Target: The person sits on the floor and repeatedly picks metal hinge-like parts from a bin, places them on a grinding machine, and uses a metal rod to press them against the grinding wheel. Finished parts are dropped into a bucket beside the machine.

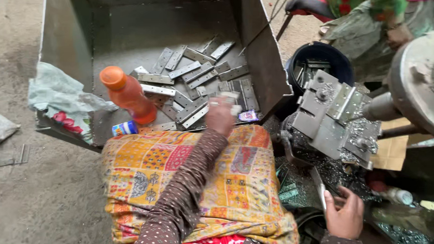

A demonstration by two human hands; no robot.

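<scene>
From the head camera, the left hand [220, 115] reaches forward past a patterned orange cloth [194, 184] over the lap and into a grey metal bin [67, 42]; its fingers are curled round what looks like one or two flat metal plates [199, 82], though motion blur keeps the grip from being read exactly. The rest of the plates lie just ahead of that hand in a loose overlapping heap on the bin floor, drilled strips of grey steel. They look stiff, thin and fairly light singly, with hard edges that could be sharp, so a pinch across the narrow width near one end seems the safest hold; stacked ones may slide on each other. Just left of the left hand stands an orange bottle [129, 94] with an orange cap, and nearer the cloth lies a small blue-and-white container [124, 128]. The right hand [344, 215] hangs low beside the knee, fingers spread wide and holding nothing, over metal swarf. Ahead of it is a press fixture [332, 117] of grey plates, and beyond that a dark bucket [322, 56] holding more strips.
</scene>
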